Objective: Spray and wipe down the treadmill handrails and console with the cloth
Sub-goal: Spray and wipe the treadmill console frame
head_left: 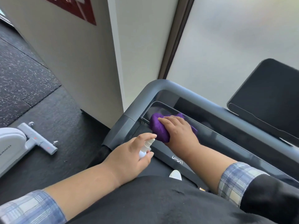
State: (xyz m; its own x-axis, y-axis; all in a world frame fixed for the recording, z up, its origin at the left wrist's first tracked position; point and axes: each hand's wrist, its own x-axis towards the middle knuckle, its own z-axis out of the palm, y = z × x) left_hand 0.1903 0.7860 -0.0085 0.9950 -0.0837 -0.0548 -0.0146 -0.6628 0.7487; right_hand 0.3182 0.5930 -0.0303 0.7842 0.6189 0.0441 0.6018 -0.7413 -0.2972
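My right hand [178, 130] presses a bunched purple cloth [157, 129] onto the left end of the treadmill's glossy black console panel [226, 143]. A grey handrail [134, 104] curves around that corner and runs on behind the panel. My left hand [129, 156] hovers just left of the console, holding a small white spray bottle [145, 147] with its nozzle tilted up toward the cloth. The bottle's body is mostly hidden in my palm. Both sleeves are blue plaid.
A dark tablet-like screen [268, 97] stands at the far right behind the rail. A white wall corner [97, 70] rises close to the left of the treadmill. On the dark speckled floor at left sits a white and grey exercise machine base [24, 143].
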